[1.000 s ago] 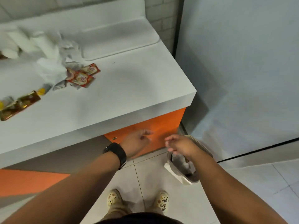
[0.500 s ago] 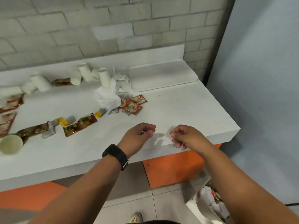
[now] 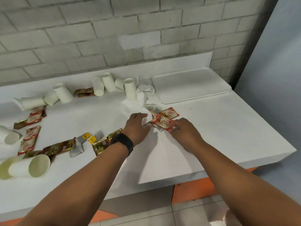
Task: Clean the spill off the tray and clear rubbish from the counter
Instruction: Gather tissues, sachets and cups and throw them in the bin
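Reaching over the white counter (image 3: 211, 136), I see the tray (image 3: 192, 85) well beyond my right hand (image 3: 184, 132); crumpled tissue (image 3: 133, 106) lies just past my left hand (image 3: 136, 126), fingers loosely curved, both touching the red sachets (image 3: 162, 119) between them; right grip unclear

- A single head-worn view looks forward and steeply down from above the person's own forearms.
- It sits close over the surface (image 3: 211, 136), facing the brick wall (image 3: 97, 30) beyond the hands.
- The wide lens also catches floor (image 3: 187, 212) below the forearms, nearer than the hands.
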